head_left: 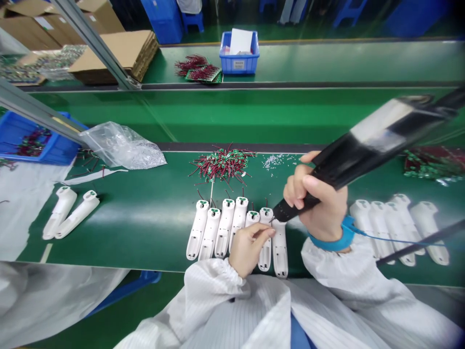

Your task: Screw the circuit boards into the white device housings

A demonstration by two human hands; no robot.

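The right hand (317, 206) closes around a black electric screwdriver (337, 169) above white handles (224, 228); the left hand (249, 249) pinches, hold unclear. A heap of wired boards (221, 165) remains.

Garment: white antistatic smock (232, 315) with fine, closely spaced stripes, loose and creased through the body and sleeves. Both sleeves end in gathered elastic cuffs; the left cuff (214, 286) and the right cuff (323, 261) match. A blue inner garment (300, 334) shows at the smock's front opening. The left hand (250, 249) and right hand (319, 203) are bare, no gloves fitted. A blue wrist strap (336, 237), broad and smooth, is worn on the right wrist. A thin blue cord (399, 240) runs from the strap.
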